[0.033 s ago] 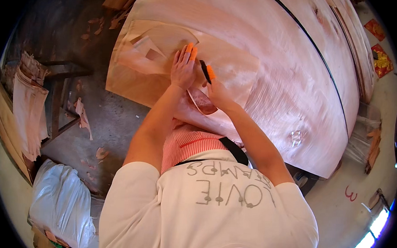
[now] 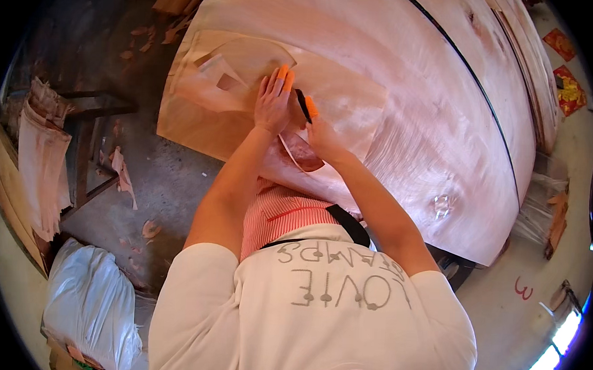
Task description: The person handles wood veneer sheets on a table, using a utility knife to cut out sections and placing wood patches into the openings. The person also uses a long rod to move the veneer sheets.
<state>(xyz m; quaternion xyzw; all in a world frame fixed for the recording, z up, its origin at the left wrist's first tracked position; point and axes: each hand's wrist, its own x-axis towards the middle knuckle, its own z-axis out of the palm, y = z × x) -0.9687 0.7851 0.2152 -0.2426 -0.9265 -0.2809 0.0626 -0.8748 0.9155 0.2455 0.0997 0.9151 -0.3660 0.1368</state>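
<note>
My left hand [image 2: 272, 103] lies flat on a tan wood veneer sheet [image 2: 340, 88], fingers stretched out, with orange covers on some fingertips. Just to its right, my right hand [image 2: 322, 134] is closed around a slim black knife [image 2: 302, 104]; its blade cannot be made out. An orange cover shows on a finger along the knife. Beneath the tan sheet spreads a large pinkish veneer sheet [image 2: 437, 151]. Left of my left hand lies a loose veneer piece with a squarish opening [image 2: 215, 72]. A narrow curved strip [image 2: 290, 151] sits below my hands, beside a darker reddish patch.
A black cord [image 2: 473, 74] runs across the veneer stack on the right. To the left stand a dark metal frame [image 2: 83, 149] and a bundle of veneer [image 2: 42, 167]. A white plastic-wrapped bundle [image 2: 93, 302] sits lower left. Veneer scraps [image 2: 122, 171] litter the floor.
My right hand and the knife have shifted slightly to the left, closer to my left hand. My left hand stays in place on the veneer.
</note>
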